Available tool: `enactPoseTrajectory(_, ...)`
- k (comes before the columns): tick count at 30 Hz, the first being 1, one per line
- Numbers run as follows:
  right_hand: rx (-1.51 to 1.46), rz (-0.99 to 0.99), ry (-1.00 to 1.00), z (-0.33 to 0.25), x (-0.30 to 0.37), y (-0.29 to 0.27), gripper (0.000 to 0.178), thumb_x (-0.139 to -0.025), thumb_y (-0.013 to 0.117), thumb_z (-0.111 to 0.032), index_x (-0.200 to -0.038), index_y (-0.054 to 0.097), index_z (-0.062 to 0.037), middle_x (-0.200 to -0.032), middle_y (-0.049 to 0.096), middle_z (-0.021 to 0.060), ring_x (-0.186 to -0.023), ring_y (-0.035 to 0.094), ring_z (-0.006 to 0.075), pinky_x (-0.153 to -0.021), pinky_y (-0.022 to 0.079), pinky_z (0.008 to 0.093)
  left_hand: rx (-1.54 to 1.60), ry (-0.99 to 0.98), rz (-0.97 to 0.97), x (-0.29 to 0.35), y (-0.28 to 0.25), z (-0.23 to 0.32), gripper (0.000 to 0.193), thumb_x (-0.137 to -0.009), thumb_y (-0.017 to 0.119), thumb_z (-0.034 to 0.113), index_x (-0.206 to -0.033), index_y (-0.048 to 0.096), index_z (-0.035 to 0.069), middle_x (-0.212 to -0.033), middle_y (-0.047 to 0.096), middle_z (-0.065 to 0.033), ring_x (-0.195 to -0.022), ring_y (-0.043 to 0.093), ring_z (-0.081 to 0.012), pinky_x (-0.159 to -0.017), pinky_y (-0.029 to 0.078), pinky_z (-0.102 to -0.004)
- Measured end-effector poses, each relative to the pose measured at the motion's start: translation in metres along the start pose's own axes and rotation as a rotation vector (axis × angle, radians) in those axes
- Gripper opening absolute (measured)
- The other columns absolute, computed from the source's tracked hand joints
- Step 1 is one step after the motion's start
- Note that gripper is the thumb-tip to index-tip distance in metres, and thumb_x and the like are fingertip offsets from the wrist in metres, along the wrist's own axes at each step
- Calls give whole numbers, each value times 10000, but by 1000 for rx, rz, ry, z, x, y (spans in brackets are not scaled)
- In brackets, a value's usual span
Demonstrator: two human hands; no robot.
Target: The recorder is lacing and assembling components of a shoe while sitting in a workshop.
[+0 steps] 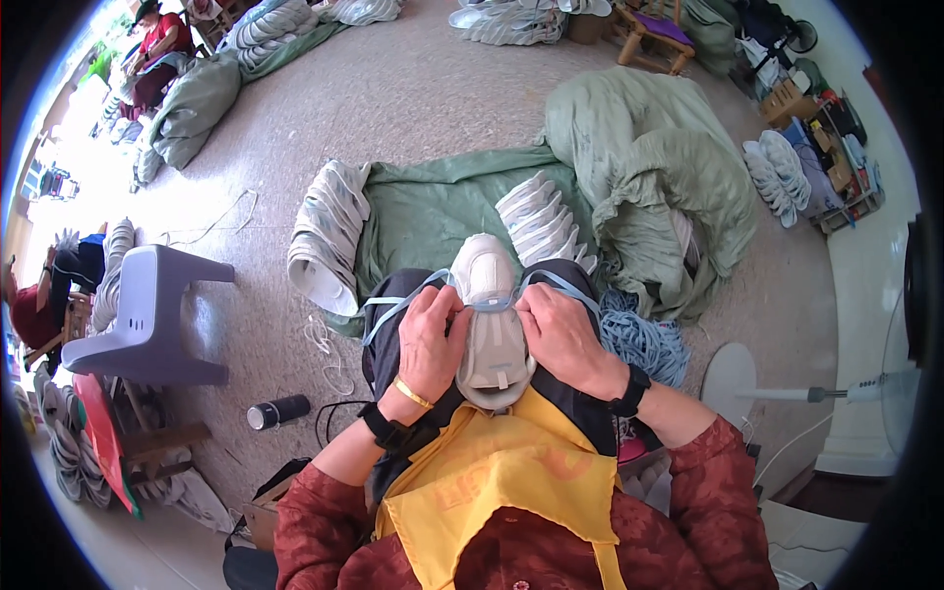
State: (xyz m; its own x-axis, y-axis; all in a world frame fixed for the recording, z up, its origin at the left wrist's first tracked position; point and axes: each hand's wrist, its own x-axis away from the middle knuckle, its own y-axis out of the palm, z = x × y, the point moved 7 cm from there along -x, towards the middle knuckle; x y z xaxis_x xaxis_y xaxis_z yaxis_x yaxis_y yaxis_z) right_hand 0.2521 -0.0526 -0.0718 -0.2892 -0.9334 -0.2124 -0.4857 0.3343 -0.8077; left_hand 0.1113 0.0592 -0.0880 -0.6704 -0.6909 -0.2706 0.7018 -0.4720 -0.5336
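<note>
Shoe (495,356) and blue lace (393,309) between two pinching hands

Fingers covered parts of the shoe's sides, its sole was out of sight underneath, and the lace's ends could not be followed past the dark trousers (382,366). A fan (893,359) stood partly lost at the right edge; a seated person (37,317) at the far left was cut by the dark rim.

The shoe lay at the centre of the frame, directly between the hands, toe toward the top and heel just above the yellow apron (497,462). Left hand (429,331) and right hand (565,331) each nipped the lace between thumb and forefinger; whether they also pressed the shoe was hard to tell.

It looked off-white, round-toed, greyer toward the opening, with light blue lace spreading out both sides.
</note>
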Motion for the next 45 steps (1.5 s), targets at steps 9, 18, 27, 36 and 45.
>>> enactPoseTrajectory(9,322,-158,-192,-29,-4,6,131,-809,665,-38,-923,615,-1,-968,600,149,-878,664,327,-730,558,402,-58,49,-77,5,1,12,277,-819,757,112,-953,541,3,-853,556,-150,-806,586,-347,-707,480,-443)
enactPoseTrajectory(18,415,-145,-436,-32,-13,5,142,-784,670,-57,-869,568,-7,-955,556,149,-880,613,316,-727,538,399,-169,73,-108,9,13,10,245,-841,641,60,-1031,507,-17,-921,556,-206,-895,572,-415,-785,472,-495)
enactPoseTrajectory(27,-201,-65,-100,-29,-21,17,105,-891,669,-28,-964,606,14,-904,629,178,-846,645,421,-727,525,469,-242,105,-141,12,15,17,227,-858,585,15,-1061,500,-41,-970,544,-240,-942,547,-431,-819,465,-510)
enactPoseTrajectory(36,-8,-101,-60,-30,-25,35,129,-877,710,-104,-924,651,1,-903,636,186,-835,663,401,-735,546,465,-168,85,-106,11,17,7,196,-850,578,5,-1030,511,-37,-960,545,-236,-939,546,-435,-818,464,-503)
enactPoseTrajectory(45,10,-37,-132,-36,-23,18,134,-849,712,-72,-891,616,12,-861,625,197,-741,657,388,-655,540,440,-129,119,-94,8,9,16,226,-826,575,0,-1045,519,5,-919,542,-208,-880,565,-417,-743,472,-517)
